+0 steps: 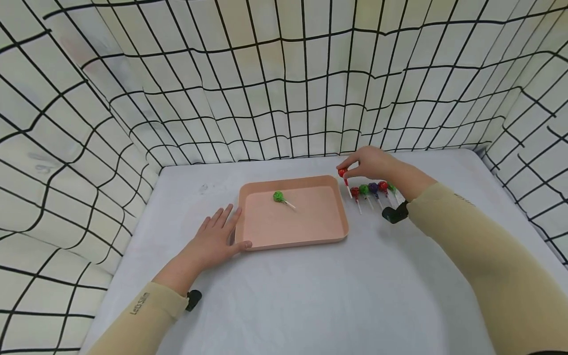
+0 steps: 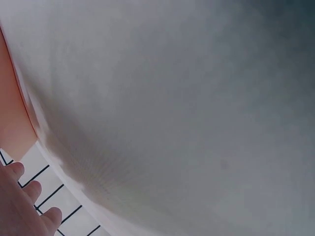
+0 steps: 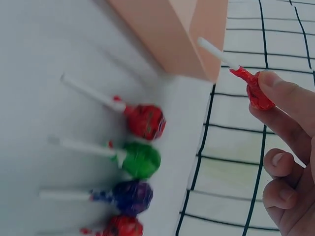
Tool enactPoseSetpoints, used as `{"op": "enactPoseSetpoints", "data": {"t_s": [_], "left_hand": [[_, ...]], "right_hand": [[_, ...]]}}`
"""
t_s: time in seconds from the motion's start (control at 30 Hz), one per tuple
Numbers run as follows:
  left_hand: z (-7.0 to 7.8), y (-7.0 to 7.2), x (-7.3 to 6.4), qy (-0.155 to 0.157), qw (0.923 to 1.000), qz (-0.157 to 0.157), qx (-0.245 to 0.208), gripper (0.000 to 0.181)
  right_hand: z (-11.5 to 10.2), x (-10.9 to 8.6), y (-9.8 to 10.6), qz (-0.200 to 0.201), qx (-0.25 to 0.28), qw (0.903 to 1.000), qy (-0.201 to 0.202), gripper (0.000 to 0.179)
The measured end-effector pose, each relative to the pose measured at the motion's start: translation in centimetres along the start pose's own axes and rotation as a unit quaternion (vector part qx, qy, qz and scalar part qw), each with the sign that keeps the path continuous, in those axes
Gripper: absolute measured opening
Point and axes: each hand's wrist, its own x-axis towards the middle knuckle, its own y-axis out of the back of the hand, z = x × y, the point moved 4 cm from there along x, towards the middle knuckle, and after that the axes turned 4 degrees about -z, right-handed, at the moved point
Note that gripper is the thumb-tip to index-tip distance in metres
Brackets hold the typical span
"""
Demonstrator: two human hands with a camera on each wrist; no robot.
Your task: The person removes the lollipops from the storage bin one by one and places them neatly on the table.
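Between thumb and finger, my right hand (image 1: 372, 163) pinches a red lollipop (image 3: 259, 92) by its wrapped head, its white stick pointing away from the hand. It is held up near the right rim of a pink tray (image 1: 310, 224). Inside that tray a green lollipop (image 1: 278, 196) lies with its stick to the lower right. My left hand (image 1: 215, 241) is spread at the tray's left side, thumb at the front left corner and fingers along the left edge. In the right wrist view, a row of lollipops shows below the hand, including a purple one (image 3: 133, 197).
Right of the tray, several wrapped lollipops lie side by side on the white table (image 1: 284, 301), among them a red one (image 3: 146, 121) and a green one (image 3: 141, 160). A white wall with a black grid (image 1: 306, 93) encloses the table at the back and sides.
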Motion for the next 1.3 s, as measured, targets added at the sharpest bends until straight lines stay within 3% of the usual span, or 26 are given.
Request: {"op": "enactPoseSetpoints", "data": {"t_s": [0.43, 0.77, 1.3], "left_hand": [[-0.3, -0.3, 0.2, 0.003, 0.9999, -0.01, 0.001, 0.104], [-0.4, -0.4, 0.2, 0.001, 0.9999, -0.01, -0.005, 0.102], [-0.3, 0.0, 0.0, 0.0, 1.0, -0.005, -0.007, 0.104]], "right_hand": [[7.6, -3.7, 1.0, 0.003, -0.003, 0.9983, -0.059, 0.051], [12.1, -6.1, 1.5, 0.007, -0.031, 0.9967, -0.075, 0.045], [16.1, -6.6, 0.3, -0.008, 0.001, 0.9931, -0.117, 0.037]]}}
